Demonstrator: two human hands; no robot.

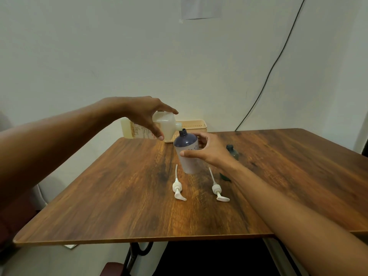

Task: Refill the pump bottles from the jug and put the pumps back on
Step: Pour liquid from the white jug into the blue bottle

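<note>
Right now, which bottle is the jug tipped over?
The purple-topped bottle in the right hand: the spout of the jug is at its open neck. The dark green bottle stands apart behind that wrist.

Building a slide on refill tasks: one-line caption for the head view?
Left hand tips the jug over the purple bottle, gripped by the right hand; two pumps lie on the table.

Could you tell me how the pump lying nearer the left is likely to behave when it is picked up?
The left pump is probably light: small plastic. Its thin tube would likely flex and swing. The sideways spout should keep it from rolling on the table.
</note>
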